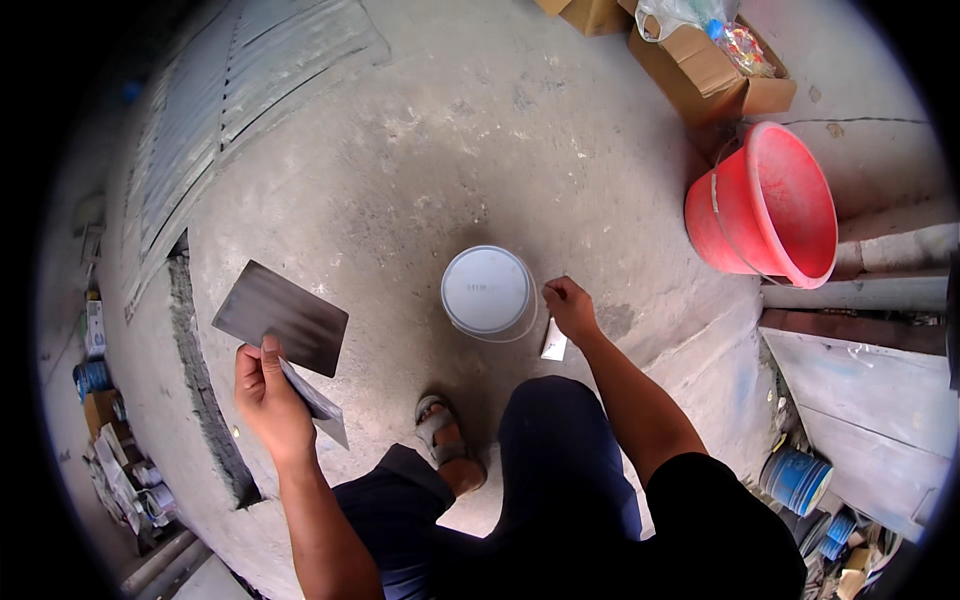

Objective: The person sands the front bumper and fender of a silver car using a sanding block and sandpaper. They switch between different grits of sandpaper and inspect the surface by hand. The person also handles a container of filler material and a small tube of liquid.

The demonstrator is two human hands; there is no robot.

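Note:
My left hand (272,395) is closed around a thin, dark grey rectangular sheet (280,315) with pale streaks across its face. A smaller grey blade-like piece (316,402) sticks out below the thumb in the same grip. In front of me on the floor stands a round white lidded bucket (487,290) with a thin wire handle. Just right of it, my right hand (570,308) is closed, fingertips pinched near the bucket's side. A small white tube (554,341) with a flat end protrudes beneath that hand; its upper part is hidden by the fingers.
At right, a red bucket (720,215) lies tilted by the wall. Behind it are cardboard boxes (680,75), one with plastic bags. Blue cans (795,480) and clutter lie at lower right. A long gap (205,390) cuts the concrete at left, near a ribbed metal panel (210,110).

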